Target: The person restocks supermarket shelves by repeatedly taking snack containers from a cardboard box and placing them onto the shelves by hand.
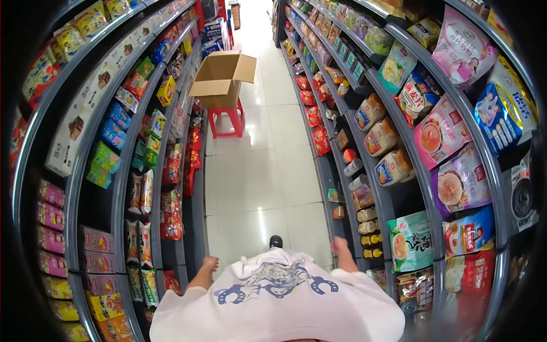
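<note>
My left hand [211,264] hangs beside my white printed shirt [273,293], near the lower left shelves. Its fingers are loosely bent, and no object shows in it. On the other side, my right hand [340,247] is held low by the right-hand shelves, fingers partly apart and nothing visible in them. Neither hand appears to touch the goods. Closest to the right hand are small yellow-capped jars [372,246] on a shelf. Red packets [171,215] stand on the shelf nearest the left hand. One dark shoe [276,241] shows below the shirt.
Ahead in the tiled aisle [265,185], an open cardboard box [219,77] sits on a red plastic stool [227,121] against the left shelves. Packed shelves line both sides. Large oat jars [380,137] and bagged powders [443,132] fill the right side; snack boxes [98,261] stand left.
</note>
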A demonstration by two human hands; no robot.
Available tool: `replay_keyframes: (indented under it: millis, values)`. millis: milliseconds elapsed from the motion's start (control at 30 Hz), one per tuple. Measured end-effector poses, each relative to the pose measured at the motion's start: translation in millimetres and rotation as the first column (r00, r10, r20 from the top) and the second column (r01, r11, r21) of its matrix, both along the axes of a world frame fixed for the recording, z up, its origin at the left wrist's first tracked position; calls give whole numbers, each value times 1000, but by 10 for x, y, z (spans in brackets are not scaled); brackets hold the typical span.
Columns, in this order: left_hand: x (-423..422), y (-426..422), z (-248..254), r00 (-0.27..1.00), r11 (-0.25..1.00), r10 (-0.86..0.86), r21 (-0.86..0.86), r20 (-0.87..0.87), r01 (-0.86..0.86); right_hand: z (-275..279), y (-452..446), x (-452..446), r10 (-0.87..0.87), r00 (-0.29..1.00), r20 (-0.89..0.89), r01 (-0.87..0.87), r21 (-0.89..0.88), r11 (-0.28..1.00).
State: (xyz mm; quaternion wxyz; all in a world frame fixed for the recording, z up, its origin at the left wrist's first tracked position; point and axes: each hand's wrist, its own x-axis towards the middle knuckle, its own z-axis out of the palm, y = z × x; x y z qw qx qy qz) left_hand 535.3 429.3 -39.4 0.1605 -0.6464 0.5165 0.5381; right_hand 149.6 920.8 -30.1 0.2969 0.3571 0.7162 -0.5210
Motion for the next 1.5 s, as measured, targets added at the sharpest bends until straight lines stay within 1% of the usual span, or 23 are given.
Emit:
replay_keyframes:
  millis: [67, 233, 400, 500, 567, 667, 700, 767, 800, 833, 867, 900, 933, 967, 1000, 1033, 1100, 1133, 1267, 1300, 1400, 1467, 1500]
  values:
    - [-46, -135, -147, 996, 999, 32, 3, -80, -32, 54, -412, -385, 44, 999, -25, -47, -122, 991]
    - [-679, -15, 233, 968, 987, 122, -75, -217, -141, 135, -1568, -788, 273, 962, -32, -274, -191, 943]
    - [-849, 191, 460, 974, 991, 121, -38, -189, -131, 181, -2097, -617, 447, 893, 52, -418, -276, 866]
    - [-747, 198, 483, 991, 999, 35, -10, -132, -36, 125, -2006, -628, 467, 876, 117, -441, -194, 876]
    - [-507, 122, 112, 991, 999, -18, 27, -131, 21, -7, -1806, -710, 424, 891, 163, -405, -136, 904]
    - [-157, -38, -857, 927, 890, 359, 339, -110, -304, -13, -1514, -891, 298, 936, 188, -289, -73, 954]
    - [-167, -65, -908, 964, 940, 260, 241, -58, -240, 33, -1446, -964, 250, 947, 203, -245, -52, 968]
    - [-358, -284, -856, 991, 964, 112, 233, 74, -126, -51, -1308, -1043, 165, 963, 211, -156, -61, 986]
    - [-521, -491, -842, 961, 946, -276, 177, -6, 273, -173, -1217, -1154, 138, 970, 200, -122, -91, 988]
    - [-737, -691, -951, 969, 953, -246, 190, 32, 235, -20, -1314, -1174, 51, 987, 151, -43, -56, 998]
    - [-955, -890, -1052, 974, 960, -214, 200, 71, 197, -182, -1232, -1245, 6, 981, 192, 24, -151, 988]
    - [-1332, -1133, -873, 914, 918, -394, 86, 99, 386, 97, -1477, -1254, -78, 973, 216, 99, -88, 991]
    - [-1648, -1464, -1336, 814, 825, -562, 32, 145, 564, -162, -1390, -1295, -37, 972, 231, 71, -141, 988]
    - [-1996, -1731, -1068, 762, 724, -647, -294, 25, 624, -175, -1475, -1342, -18, 969, 247, 59, -157, 986]
    - [-2453, -1979, -1038, 877, 832, -476, -354, -61, 427, -179, -1595, -1339, -9, 964, 267, 58, -177, 983]
    - [-2969, -2140, -440, 901, 825, -431, -423, -44, 374, -152, -1740, -1351, 37, 957, 286, 8, -155, 988]
    - [-3765, -2471, -31, 893, 836, -404, -476, -197, 273, 61, -2111, -1410, 118, 936, 332, -86, -110, 990]
    - [-4095, -2599, -28, 885, 868, -359, -456, -297, 199, 220, -2330, -1439, 132, 943, 306, -106, -102, 989]
    - [-4973, -2838, 479, 831, 882, -420, -378, -364, 280, 534, -2920, -1774, 180, 972, 148, -169, -86, 982]
    - [-5050, -2869, 502, 820, 883, -437, -352, -369, 311, 534, -2986, -1834, 185, 977, 102, -176, -90, 980]
    - [-5035, -2875, 28, 842, 881, -452, -296, -295, 369, 658, -3100, -1970, 181, 980, 79, -178, -48, 983]
    - [-4829, -2928, -227, 811, 830, -550, -230, -198, 507, 512, -3013, -1992, 140, 983, 120, -136, -36, 990]
    - [-4659, -2953, -447, 848, 865, -497, -180, -184, 468, 484, -2985, -1976, 125, 978, 165, -123, -22, 992]
